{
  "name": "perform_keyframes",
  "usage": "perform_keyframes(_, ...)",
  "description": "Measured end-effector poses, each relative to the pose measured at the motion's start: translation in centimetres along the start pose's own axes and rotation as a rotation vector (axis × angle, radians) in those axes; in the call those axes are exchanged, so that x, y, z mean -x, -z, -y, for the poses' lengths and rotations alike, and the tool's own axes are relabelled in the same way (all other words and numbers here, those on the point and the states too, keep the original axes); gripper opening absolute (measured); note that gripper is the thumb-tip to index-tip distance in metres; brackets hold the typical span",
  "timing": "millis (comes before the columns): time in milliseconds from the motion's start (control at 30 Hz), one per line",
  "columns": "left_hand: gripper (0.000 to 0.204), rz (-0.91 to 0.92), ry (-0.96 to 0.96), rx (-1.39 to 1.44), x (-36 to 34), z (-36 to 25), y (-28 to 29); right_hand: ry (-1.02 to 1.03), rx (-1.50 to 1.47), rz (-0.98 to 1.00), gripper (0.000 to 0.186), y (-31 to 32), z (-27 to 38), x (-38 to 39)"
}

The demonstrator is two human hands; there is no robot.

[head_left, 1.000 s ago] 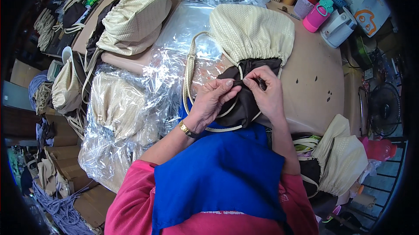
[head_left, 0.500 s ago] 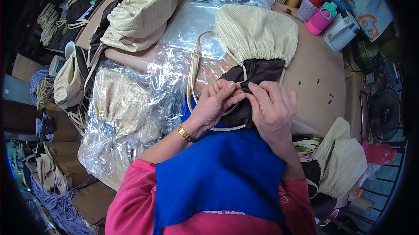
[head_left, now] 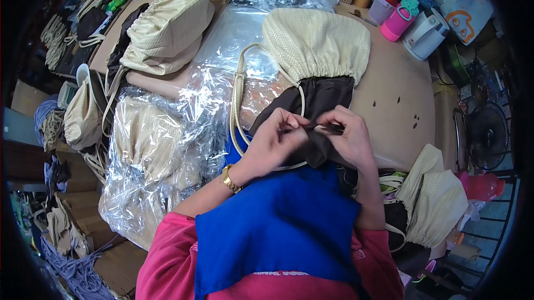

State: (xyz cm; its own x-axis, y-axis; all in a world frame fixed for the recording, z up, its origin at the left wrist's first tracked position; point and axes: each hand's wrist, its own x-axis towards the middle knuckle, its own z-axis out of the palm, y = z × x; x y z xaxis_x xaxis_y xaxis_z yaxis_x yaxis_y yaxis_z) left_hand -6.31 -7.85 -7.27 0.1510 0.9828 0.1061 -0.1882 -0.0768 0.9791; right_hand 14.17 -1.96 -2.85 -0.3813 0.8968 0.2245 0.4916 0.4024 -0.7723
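Observation:
A cream woven drawstring bag (head_left: 317,44) lies on the table in front of me, its gathered edge toward me. From that edge the dark brown lining (head_left: 328,93) spreads out under my hands. My left hand (head_left: 278,141), slightly blurred, pinches the lining near its middle. My right hand (head_left: 347,136) has thumb and fingers closed on the same cloth, just right of the left fingertips. Whatever small detail lies between the fingertips is hidden. A cream cord strap (head_left: 237,97) loops down the bag's left side and passes behind my left hand.
Clear plastic bags (head_left: 167,183) with a cream bag inside cover the table's left. More cream bags stand at the far left (head_left: 167,27) and lower right (head_left: 436,205). A pink bottle (head_left: 396,24) and white kettle (head_left: 425,34) stand far right, beyond a fan (head_left: 489,133).
My hands have shifted slightly lower, still close together at the lining. The right hand has turned, and more of the lining bunches below its fingers. The whole view has shifted a little.

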Motion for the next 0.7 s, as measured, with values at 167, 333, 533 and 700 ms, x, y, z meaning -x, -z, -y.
perform_keyframes(167, 0.039, 0.121, 0.229, -0.839, 1.8, -0.2, 5.0, -0.352, 0.142, -0.373, 0.009, 9.0, -8.2, 4.4)
perform_keyframes(333, 0.03, -0.562, -0.425, -1.379, -0.9, -4.6, 7.9, -0.278, 0.216, -0.714, 0.016, 10.6, -8.9, 5.7)
perform_keyframes(533, 0.048, -0.102, -0.168, -1.074, -6.3, -2.3, 1.5, 0.171, 0.34, 0.278, 0.034, -2.1, -2.1, 1.3)
perform_keyframes(700, 0.042, -0.026, 0.112, -0.959, -7.2, -0.5, 5.6, 0.074, 0.012, 0.167, 0.014, 2.8, -4.8, 2.1)
